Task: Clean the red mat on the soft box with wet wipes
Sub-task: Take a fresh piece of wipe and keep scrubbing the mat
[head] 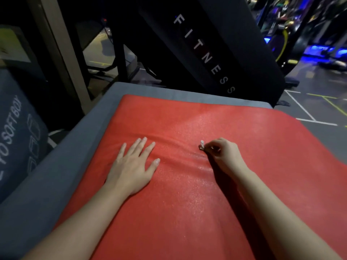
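Reaching in from the near edge, two bare forearms cross the red mat (187, 212), which covers most of the top of the grey soft box (56, 175); a grey margin shows along the left side and far edge. The left hand (131, 166) lies flat on the mat, palm down, fingers straight and spread, holding nothing. The right hand (223, 152) is just to its right, fingers curled, pinching a small bunched white wet wipe (202, 145); the wipe sticks out at the fingertips and touches the mat between the two hands. Shallow wrinkles and a damp sheen run across the mat near both hands. To the left stands another grey box (16, 137) lettered "SOFT BOX"; beyond the far edge leans a black panel (206, 59) reading "FITNESS"; to the right, a floor (309, 109) marked with lines; farther off, blurred gym machines (319, 49) lit blue.
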Action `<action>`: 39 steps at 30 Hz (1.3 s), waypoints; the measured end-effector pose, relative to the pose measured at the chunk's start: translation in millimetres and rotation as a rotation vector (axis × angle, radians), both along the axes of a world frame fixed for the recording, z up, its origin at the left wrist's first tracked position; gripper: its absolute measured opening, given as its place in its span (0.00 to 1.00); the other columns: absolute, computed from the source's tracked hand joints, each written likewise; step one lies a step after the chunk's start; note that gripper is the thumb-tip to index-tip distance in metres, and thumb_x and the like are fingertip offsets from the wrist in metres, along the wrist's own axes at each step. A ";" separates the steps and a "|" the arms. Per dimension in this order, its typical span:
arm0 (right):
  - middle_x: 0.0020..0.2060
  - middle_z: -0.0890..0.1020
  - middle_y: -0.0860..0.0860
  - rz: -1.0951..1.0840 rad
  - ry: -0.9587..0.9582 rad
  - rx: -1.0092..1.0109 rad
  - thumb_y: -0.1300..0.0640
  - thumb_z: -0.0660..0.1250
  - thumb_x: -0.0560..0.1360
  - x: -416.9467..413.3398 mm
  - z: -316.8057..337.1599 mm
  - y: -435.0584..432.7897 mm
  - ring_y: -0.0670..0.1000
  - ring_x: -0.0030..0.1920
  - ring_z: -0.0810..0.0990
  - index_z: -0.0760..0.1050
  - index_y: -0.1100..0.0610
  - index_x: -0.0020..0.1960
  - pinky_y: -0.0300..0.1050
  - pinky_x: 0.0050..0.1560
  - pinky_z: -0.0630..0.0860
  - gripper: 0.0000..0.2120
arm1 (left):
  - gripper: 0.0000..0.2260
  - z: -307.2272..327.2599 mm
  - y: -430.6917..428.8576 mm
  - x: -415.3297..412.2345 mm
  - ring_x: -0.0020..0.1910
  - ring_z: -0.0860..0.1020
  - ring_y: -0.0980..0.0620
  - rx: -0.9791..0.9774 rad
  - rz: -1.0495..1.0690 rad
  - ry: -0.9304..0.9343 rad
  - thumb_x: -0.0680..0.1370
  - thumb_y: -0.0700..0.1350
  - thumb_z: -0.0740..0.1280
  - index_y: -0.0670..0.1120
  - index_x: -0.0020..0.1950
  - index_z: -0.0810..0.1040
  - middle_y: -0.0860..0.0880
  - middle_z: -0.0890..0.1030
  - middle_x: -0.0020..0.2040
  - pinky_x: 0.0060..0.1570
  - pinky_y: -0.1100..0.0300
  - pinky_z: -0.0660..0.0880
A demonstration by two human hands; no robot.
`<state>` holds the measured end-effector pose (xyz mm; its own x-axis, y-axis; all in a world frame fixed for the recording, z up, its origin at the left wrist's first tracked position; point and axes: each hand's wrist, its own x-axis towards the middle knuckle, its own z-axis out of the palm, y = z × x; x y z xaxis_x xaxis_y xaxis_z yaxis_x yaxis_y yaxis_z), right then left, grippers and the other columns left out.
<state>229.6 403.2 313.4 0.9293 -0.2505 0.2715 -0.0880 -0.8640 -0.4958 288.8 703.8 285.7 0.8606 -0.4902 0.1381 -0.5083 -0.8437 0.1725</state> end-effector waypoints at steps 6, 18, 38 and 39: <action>0.40 0.82 0.50 0.080 0.181 -0.033 0.57 0.74 0.73 -15.2 24.4 3.5 0.52 0.42 0.81 0.85 0.52 0.46 0.40 0.40 0.68 0.04 | 0.33 -0.9 0.6 1.8 0.82 0.49 0.57 -0.010 0.006 -0.026 0.80 0.68 0.42 0.57 0.83 0.56 0.53 0.54 0.84 0.81 0.48 0.46; 0.39 0.84 0.51 -0.015 0.294 0.027 0.47 0.74 0.72 -80.8 40.9 38.5 0.49 0.40 0.79 0.84 0.52 0.45 0.40 0.37 0.66 0.09 | 0.38 5.4 -1.4 2.6 0.82 0.51 0.54 0.026 0.017 0.004 0.76 0.70 0.39 0.56 0.82 0.58 0.52 0.56 0.83 0.80 0.47 0.47; 0.38 0.84 0.41 0.318 0.483 -0.046 0.50 0.74 0.72 -177.7 54.3 50.3 0.39 0.38 0.79 0.85 0.42 0.45 0.34 0.38 0.73 0.04 | 0.24 28.7 26.6 -64.2 0.68 0.75 0.38 0.079 0.117 -0.108 0.85 0.57 0.55 0.50 0.78 0.70 0.41 0.76 0.71 0.67 0.45 0.70; 0.39 0.83 0.42 0.295 0.425 -0.072 0.49 0.72 0.72 -184.4 51.5 53.7 0.40 0.40 0.79 0.84 0.44 0.46 0.36 0.40 0.74 0.04 | 0.24 30.8 29.5 -69.9 0.68 0.76 0.39 0.074 0.114 -0.112 0.84 0.58 0.54 0.50 0.77 0.70 0.42 0.76 0.71 0.66 0.45 0.70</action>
<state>45.2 456.8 364.9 0.9894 0.0443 -0.1381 -0.0160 -0.9129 -0.4080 218.9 733.3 316.5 0.8926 -0.4026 0.2031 -0.4209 -0.9054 0.0551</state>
